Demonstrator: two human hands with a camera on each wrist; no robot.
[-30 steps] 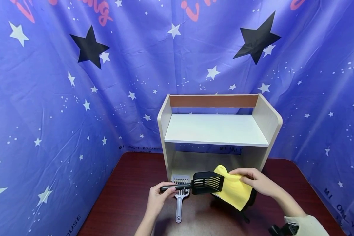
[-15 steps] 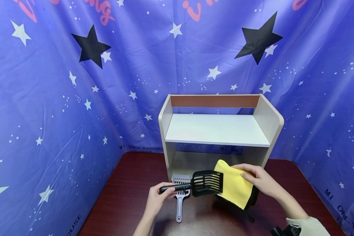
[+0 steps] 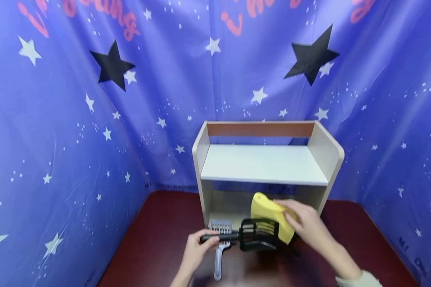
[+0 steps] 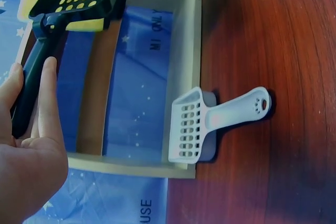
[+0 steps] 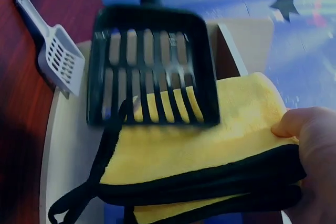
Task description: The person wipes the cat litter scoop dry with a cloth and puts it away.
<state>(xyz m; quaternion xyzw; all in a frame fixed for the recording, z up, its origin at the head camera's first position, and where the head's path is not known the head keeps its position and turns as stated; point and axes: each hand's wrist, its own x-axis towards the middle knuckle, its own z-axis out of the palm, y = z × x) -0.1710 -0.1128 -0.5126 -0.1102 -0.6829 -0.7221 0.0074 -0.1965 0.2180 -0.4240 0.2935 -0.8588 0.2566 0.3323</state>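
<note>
My left hand (image 3: 197, 248) grips the handle of a black slotted litter scoop (image 3: 259, 235), held up over the table. In my right hand (image 3: 307, 223) is a yellow cloth (image 3: 263, 209) with black edging and a black loop, pinched between thumb and fingers. The right wrist view shows the cloth (image 5: 210, 124) right behind the scoop's slots, its yellow showing through them. A second litter scoop (image 4: 191, 127), pale grey with a paw print on its handle, lies at the shelf's front left, touched by neither hand.
Behind the hands stands a small two-level shelf unit (image 3: 265, 163) with a white upper board. It rests on a dark red wooden table (image 3: 147, 239). A blue star-patterned curtain (image 3: 165, 79) surrounds the back and sides.
The black scoop has shifted slightly right and tilted, showing more of its slotted side. My right hand and the cloth have swung left toward it, and the cloth has bunched up, blurred with motion.
</note>
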